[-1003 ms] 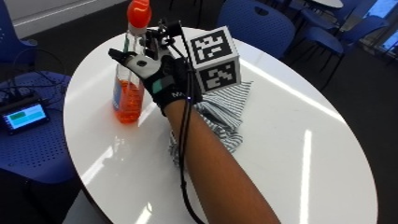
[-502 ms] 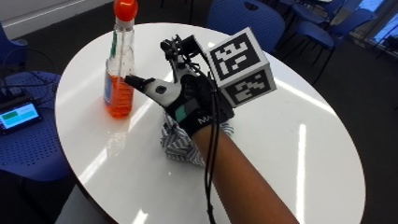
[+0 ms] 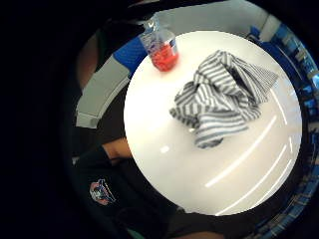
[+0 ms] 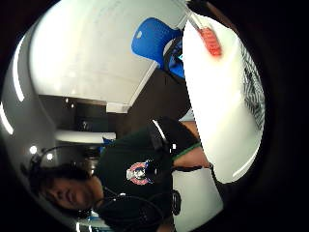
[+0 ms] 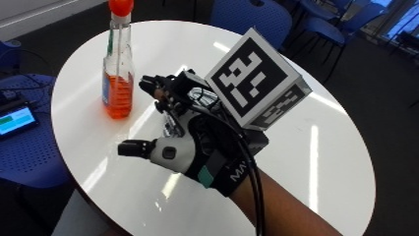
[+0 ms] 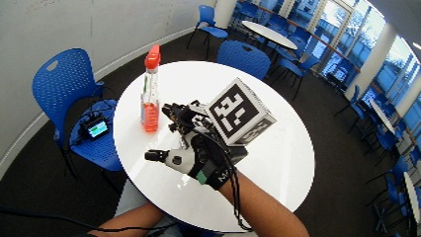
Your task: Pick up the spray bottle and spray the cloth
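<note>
Currently the gloved right hand (image 5: 190, 142) hangs above the round white table (image 5: 314, 147), back of the hand up, with its thumb stuck out to the side and the fingers (image 5: 157, 86) stretched forward and a little apart, holding nothing. Just beyond the fingertips, apart from them, the spray bottle (image 5: 118, 73) stands upright on the table near its edge; it is clear, has orange-red liquid in its lower part and an orange top. From the outside view the cloth cannot be seen, since the hand covers that part of the table. From the little finger side palm view, though, the striped grey and white cloth (image 3: 224, 94) lies crumpled in a heap on the table directly under the palm, well below it and touched by nothing, with the spray bottle (image 3: 162, 47) standing near it toward the table's rim. In the wide outside view a blue chair (image 6: 69, 84) stands on the bottle's side of the table, and a small device with a lit screen (image 6: 99, 129) lies on a blue seat beside it.
</note>
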Demonstrator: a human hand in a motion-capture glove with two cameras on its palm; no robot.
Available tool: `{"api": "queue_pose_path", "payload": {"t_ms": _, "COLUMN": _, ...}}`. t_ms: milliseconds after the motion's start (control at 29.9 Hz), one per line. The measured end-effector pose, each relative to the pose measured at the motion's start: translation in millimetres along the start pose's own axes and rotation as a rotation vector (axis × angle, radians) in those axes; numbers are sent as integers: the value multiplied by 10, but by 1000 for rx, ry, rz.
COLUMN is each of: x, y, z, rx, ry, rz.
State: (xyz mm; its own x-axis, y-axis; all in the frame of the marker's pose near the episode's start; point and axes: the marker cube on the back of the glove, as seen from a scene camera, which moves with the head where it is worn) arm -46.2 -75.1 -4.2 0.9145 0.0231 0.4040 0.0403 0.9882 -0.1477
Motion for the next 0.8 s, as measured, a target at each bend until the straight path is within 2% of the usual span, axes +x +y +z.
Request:
{"api": "queue_pose_path", "payload": {"t_ms": 401, "x": -39, "y": 298, "z": 39, "rx": -60, "ry": 124, "rz": -69}}
{"api": "queue_pose_path", "payload": {"t_ms": 803, "x": -142, "y": 489, "z": 77, "rx": -135, "ry": 198, "rz": -36}}
